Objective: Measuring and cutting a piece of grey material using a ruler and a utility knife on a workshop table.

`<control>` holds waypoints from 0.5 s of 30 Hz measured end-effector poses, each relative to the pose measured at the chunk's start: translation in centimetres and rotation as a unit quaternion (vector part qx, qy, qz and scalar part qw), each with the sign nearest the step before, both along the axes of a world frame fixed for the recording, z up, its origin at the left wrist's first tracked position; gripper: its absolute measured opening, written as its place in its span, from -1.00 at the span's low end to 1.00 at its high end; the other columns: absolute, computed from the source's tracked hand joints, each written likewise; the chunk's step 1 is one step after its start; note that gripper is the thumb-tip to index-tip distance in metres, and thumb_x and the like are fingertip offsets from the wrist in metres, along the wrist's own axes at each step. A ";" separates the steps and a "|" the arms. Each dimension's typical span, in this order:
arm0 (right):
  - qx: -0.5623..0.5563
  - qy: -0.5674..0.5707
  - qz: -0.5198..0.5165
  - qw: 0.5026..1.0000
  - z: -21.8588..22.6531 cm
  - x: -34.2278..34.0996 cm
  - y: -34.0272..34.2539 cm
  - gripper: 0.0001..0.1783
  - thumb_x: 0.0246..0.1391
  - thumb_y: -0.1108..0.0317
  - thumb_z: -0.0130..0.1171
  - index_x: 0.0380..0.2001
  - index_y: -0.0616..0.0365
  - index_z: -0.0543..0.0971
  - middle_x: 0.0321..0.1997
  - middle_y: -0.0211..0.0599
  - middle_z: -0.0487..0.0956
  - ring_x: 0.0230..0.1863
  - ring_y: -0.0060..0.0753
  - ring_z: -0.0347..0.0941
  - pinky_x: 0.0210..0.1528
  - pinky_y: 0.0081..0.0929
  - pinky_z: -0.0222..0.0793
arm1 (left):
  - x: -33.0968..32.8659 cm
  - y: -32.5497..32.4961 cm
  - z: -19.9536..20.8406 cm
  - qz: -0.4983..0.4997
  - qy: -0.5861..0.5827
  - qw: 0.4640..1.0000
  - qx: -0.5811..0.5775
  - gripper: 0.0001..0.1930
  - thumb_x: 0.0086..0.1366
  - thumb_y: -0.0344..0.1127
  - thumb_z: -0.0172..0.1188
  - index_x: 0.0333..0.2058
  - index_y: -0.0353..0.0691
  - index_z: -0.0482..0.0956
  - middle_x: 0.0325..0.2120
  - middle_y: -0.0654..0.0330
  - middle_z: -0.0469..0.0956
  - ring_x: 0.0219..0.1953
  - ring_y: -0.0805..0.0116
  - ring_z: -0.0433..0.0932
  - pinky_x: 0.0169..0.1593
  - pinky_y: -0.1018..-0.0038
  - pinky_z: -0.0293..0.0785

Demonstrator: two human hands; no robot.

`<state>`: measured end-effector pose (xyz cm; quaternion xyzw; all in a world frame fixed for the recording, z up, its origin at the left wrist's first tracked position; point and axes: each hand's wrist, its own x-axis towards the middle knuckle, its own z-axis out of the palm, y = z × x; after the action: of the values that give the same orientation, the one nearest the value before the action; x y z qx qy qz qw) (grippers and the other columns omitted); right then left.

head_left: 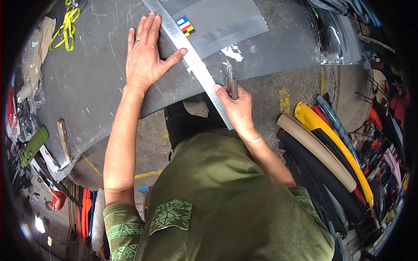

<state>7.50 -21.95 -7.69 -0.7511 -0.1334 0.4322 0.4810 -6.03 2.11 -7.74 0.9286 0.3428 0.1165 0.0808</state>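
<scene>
A long metal ruler (pixel 201 71) lies slantwise across the dark worktable (pixel 93 74), its near end jutting past the front edge. My left hand (pixel 146 58) rests flat on the tabletop with fingers outstretched, its thumb on the ruler. Close to the ruler's near end, my right hand (pixel 237 106) grips a snap-off utility knife (pixel 230 82), blade pointing up and away; its thumb touches the ruler's edge. A grey plastic sheet (pixel 230 26) lies along the ruler's right side. A small patch of coloured squares (pixel 185 26) sits on it beside the ruler.
A yellow measuring tape (pixel 67 28) lies at the table's far left. Clear plastic (pixel 333 43) covers its right end. Several rolls of material, including a tan roll (pixel 315 152) and a yellow roll (pixel 335 148), stand at right. A green roll (pixel 35 143) is at left.
</scene>
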 end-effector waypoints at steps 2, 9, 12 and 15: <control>0.000 0.001 -0.005 1.000 -0.2 -0.1 0.0 -0.69 0.16 0.22 0.44 -0.47 0.24 0.64 -0.59 -0.57 0.48 -0.49 -0.72 0.30 -0.43 -0.57 0.29 | 0.0 0.0 0.0 -0.001 0.000 1.000 0.001 0.13 0.09 0.49 0.27 0.42 -0.25 0.22 0.47 0.11 0.17 0.53 0.15 0.06 0.57 0.02 -0.16; -0.009 -0.004 0.013 1.000 0.2 0.1 0.0 -0.71 0.16 0.21 0.43 -0.40 0.26 0.68 -0.58 -0.57 0.48 -0.49 -0.73 0.30 -0.43 -0.57 0.28 | -0.1 0.0 -0.2 -0.003 -0.006 1.000 0.009 0.14 0.08 0.50 0.28 0.42 -0.25 0.23 0.46 0.10 0.19 0.52 0.13 0.08 0.56 -0.01 -0.14; -0.005 -0.003 0.012 1.000 0.5 0.2 0.0 -0.71 0.17 0.22 0.43 -0.40 0.26 0.69 -0.59 -0.59 0.47 -0.49 -0.74 0.29 -0.43 -0.57 0.27 | 0.0 -0.1 -0.2 -0.004 -0.009 1.000 0.008 0.14 0.08 0.51 0.28 0.41 -0.24 0.23 0.46 0.10 0.19 0.52 0.12 0.08 0.55 -0.02 -0.13; -0.006 -0.004 0.017 1.000 0.6 0.3 0.0 -0.72 0.18 0.22 0.42 -0.40 0.26 0.69 -0.60 -0.61 0.46 -0.49 -0.75 0.28 -0.44 -0.57 0.26 | -0.1 -0.1 -0.2 -0.002 -0.006 1.000 0.007 0.15 0.08 0.52 0.27 0.41 -0.25 0.23 0.46 0.10 0.19 0.52 0.12 0.09 0.55 -0.02 -0.13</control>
<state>7.79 -21.94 -7.13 -0.7531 -0.1458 0.4383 0.4684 -6.08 2.03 -7.91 0.9293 0.3394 0.1243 0.0763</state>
